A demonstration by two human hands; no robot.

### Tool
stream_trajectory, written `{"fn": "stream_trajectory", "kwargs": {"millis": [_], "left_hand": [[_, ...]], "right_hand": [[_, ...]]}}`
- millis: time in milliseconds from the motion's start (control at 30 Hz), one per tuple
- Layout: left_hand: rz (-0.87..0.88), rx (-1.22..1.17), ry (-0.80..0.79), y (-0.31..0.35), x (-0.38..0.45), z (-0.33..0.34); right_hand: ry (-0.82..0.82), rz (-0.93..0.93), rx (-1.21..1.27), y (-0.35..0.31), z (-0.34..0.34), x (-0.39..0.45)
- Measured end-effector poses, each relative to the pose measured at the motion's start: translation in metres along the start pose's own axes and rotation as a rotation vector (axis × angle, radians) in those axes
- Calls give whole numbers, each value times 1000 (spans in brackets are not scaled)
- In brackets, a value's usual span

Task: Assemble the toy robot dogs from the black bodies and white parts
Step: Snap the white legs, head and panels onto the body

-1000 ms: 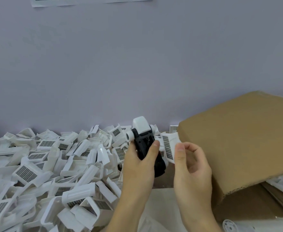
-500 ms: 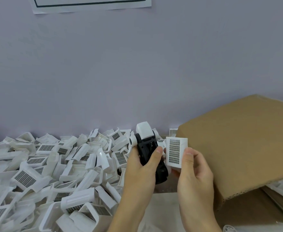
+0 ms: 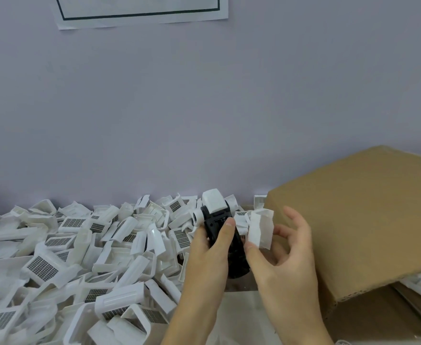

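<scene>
Above parts pile [image 3: 85, 250]: left hand [image 3: 208, 255] clamps black body [image 3: 225, 241] mid-length; right hand [image 3: 285, 252] pinches white part [image 3: 260, 230]. Both likely light, rigid; grip edges.

Black body [image 3: 225, 241] stands near upright, tilted slightly left, gripped in the left hand [image 3: 210, 252]; a white head block [image 3: 214, 201] caps its top and a white round joint [image 3: 197, 217] juts from its left side. Loose white part [image 3: 260, 229], a folded shell, sits just right of the body, pinched in the right hand [image 3: 282, 257]. Heap of white parts [image 3: 80, 257], many with dark grid panels, covers the counter at left.
</scene>
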State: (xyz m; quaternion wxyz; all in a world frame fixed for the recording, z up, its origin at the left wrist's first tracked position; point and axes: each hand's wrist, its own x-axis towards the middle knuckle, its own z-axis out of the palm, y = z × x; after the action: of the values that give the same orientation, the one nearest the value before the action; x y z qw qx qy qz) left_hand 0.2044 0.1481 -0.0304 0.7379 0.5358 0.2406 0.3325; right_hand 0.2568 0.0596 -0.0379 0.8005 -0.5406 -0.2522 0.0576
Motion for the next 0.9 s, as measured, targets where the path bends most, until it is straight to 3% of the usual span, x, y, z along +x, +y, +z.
{"fn": "stream_trajectory", "kwargs": {"millis": [133,467,667,900], "left_hand": [[-15,-21,-6,-1,0,-1],[-100,-34,30,-4,5,-3],[-132,-2,43,-4,5,-4],[-137,-31,58,-2,5,-3]], "right_hand": [[-35,-12,-84,2,-2,0],[85,-100,30,-1,-1,0],[35,-109,19,5,1,0],[-78,-106,-211,11,-3,-1]]}}
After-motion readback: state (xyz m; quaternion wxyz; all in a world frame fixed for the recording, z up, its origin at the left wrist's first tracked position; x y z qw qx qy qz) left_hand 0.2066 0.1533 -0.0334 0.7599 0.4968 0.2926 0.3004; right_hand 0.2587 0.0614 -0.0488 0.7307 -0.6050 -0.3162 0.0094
